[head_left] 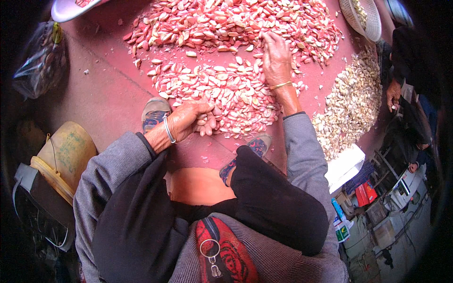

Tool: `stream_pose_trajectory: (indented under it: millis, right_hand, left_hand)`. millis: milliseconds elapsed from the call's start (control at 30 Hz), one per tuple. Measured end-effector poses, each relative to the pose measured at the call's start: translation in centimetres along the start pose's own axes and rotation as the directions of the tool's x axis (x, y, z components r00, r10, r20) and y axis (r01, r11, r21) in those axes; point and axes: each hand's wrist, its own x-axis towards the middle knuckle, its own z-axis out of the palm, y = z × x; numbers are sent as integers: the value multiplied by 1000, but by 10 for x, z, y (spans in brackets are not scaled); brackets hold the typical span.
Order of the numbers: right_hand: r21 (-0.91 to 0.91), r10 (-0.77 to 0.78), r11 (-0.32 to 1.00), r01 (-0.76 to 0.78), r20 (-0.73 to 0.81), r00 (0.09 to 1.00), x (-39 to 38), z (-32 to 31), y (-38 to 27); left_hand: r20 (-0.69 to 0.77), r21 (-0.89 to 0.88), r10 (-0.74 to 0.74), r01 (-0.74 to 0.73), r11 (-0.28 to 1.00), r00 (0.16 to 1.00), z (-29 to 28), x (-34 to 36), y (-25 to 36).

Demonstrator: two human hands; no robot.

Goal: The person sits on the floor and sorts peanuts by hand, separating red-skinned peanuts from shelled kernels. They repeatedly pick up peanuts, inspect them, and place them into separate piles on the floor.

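Observation:
Pink-and-cream pieces like garlic cloves lie in a large upper pile [226, 23] and a lower spread [236, 104] on a reddish floor [94, 85]. My left hand [198, 118] is at the lower spread's left part, fingers curled inward; what they may hold is hidden. My right hand [276, 61] reaches to the lower edge of the upper pile, fingers bent and slightly apart, with nothing clear in them. To the right lies a separate heap of small cream pieces [351, 94], with a white container [344, 167] below it.
My shoes [155, 115] flank the lower spread. A yellow bucket [63, 155] and dark plastic bag [40, 61] are left. A white tub [78, 9] and basket [361, 19] edge the top. Another person's hand [394, 94] is at the right; clutter lies below it.

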Motion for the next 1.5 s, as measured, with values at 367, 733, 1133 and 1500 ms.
stream_pose_trajectory:
  millis: [367, 733, 1133, 1500]
  right_hand:
    - [171, 89, 981, -89, 4, 996, -28, -19, -14]
    - [282, 223, 933, -226, 43, 974, -48, -5, -3]
    - [303, 363, 888, -346, 1, 932, -55, -17, 12]
    - [44, 299, 947, -318, 238, 924, -27, -9, 0]
  left_hand:
    - [-16, 27, -7, 7, 1000, 1000, 2, -1, -3]
    - [-7, 6, 17, -17, 1000, 1000, -6, -3, -2]
    - [-24, -12, 7, -7, 1000, 1000, -2, -8, -1]
    - [-21, 16, 16, -16, 1000, 1000, -3, -6, 0]
